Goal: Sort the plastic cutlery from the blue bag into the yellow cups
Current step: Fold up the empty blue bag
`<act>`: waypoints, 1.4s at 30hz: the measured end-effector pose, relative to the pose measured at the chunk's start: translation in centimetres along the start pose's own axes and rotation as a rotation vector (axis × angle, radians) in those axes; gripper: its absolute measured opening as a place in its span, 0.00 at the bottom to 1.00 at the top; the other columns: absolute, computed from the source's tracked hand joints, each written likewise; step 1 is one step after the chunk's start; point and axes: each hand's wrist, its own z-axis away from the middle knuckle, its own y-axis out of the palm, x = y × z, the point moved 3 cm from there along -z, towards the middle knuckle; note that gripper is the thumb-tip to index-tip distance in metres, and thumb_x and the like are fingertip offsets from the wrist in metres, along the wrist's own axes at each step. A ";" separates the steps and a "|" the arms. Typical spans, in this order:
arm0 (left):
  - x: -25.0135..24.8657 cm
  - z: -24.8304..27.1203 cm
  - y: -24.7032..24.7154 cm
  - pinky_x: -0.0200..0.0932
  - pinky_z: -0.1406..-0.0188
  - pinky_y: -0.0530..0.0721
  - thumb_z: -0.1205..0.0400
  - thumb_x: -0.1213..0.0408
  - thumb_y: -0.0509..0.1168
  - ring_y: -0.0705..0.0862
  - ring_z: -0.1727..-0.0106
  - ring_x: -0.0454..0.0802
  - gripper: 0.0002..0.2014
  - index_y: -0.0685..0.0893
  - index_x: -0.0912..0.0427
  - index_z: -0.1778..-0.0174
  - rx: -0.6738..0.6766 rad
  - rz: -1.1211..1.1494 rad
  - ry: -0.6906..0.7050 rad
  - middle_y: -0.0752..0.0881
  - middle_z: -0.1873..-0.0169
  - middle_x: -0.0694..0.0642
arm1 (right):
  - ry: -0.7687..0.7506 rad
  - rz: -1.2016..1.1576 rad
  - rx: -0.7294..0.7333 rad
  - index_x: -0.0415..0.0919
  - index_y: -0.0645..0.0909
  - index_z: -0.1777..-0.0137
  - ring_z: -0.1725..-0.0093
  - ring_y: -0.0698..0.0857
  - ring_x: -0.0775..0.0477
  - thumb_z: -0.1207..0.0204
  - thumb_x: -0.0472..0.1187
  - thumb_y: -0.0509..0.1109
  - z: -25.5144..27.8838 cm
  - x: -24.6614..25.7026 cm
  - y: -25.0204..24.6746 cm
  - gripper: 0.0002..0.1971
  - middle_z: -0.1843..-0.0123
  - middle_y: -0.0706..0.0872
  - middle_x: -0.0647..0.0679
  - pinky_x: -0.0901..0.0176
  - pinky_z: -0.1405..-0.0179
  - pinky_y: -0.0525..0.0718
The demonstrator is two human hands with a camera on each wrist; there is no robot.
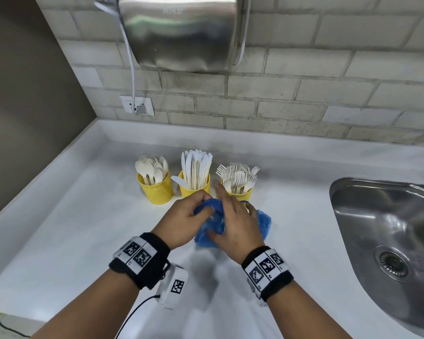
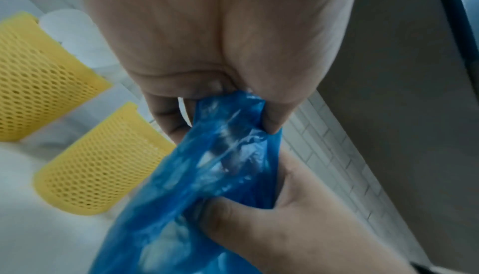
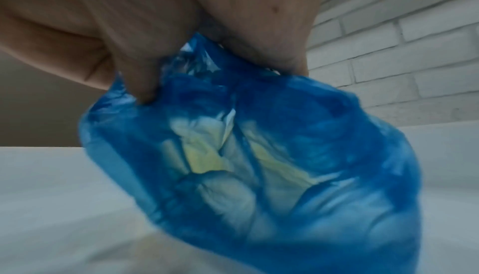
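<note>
Both hands hold the crumpled blue bag [image 1: 263,222] on the white counter, just in front of three yellow mesh cups. The left cup [image 1: 156,190] holds spoons [image 1: 151,168], the middle cup [image 1: 194,188] knives [image 1: 196,167], the right cup [image 1: 240,194] forks [image 1: 238,176]. My left hand [image 1: 206,204] pinches the bag's top. My right hand [image 1: 230,211] lies over the bag and grips it. In the left wrist view the left hand [image 2: 233,104] pinches a bunched end of the bag [image 2: 207,176]. In the right wrist view the bag [image 3: 259,155] hangs rumpled; its contents are hidden.
A steel sink [image 1: 389,241] is set into the counter at the right. A steel wall unit [image 1: 181,33] hangs above, its cord plugged into an outlet [image 1: 137,105]. A brick-tile wall is behind the cups. Bare counter [image 1: 83,228] lies to the left.
</note>
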 end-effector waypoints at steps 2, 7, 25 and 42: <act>-0.6 -0.2 -0.1 0.44 0.53 0.85 0.13 0.70 0.66 0.89 0.55 0.57 0.05 0.85 0.57 0.49 -0.015 0.111 -0.033 0.91 0.58 0.56 | 0.006 -0.064 -0.070 0.54 0.58 0.13 0.39 0.85 0.42 0.30 0.40 0.72 -0.2 -0.5 -0.5 0.45 0.40 0.89 0.49 0.42 0.30 0.74; -0.5 -0.5 -2.0 0.28 0.72 0.73 0.16 0.60 0.74 0.75 0.77 0.38 0.13 0.89 0.65 0.63 -0.054 0.010 -0.127 0.80 0.79 0.48 | -0.042 -0.126 -0.285 0.44 0.87 0.45 0.56 0.88 0.37 0.38 0.33 0.64 -0.2 -2.4 -2.1 0.22 0.52 0.91 0.48 0.41 0.48 0.85; -1.1 -2.0 -2.2 0.54 0.55 0.83 0.23 0.46 0.77 0.79 0.51 0.64 0.29 0.82 0.67 0.38 -0.200 0.804 -0.335 0.84 0.46 0.67 | 0.313 -0.872 -0.204 0.49 0.89 0.48 0.52 0.91 0.41 0.23 0.34 0.67 -1.4 -3.8 -4.6 0.12 0.53 0.93 0.46 0.41 0.46 0.89; -3.3 -2.1 -1.5 0.50 0.52 0.93 0.08 0.54 0.59 0.92 0.45 0.59 0.21 0.84 0.68 0.31 -0.122 1.162 -0.475 0.90 0.41 0.67 | 0.444 -1.919 0.008 0.34 0.86 0.55 0.53 0.88 0.36 0.28 0.47 0.64 -0.8 -2.8 -6.5 0.17 0.56 0.89 0.38 0.48 0.45 0.83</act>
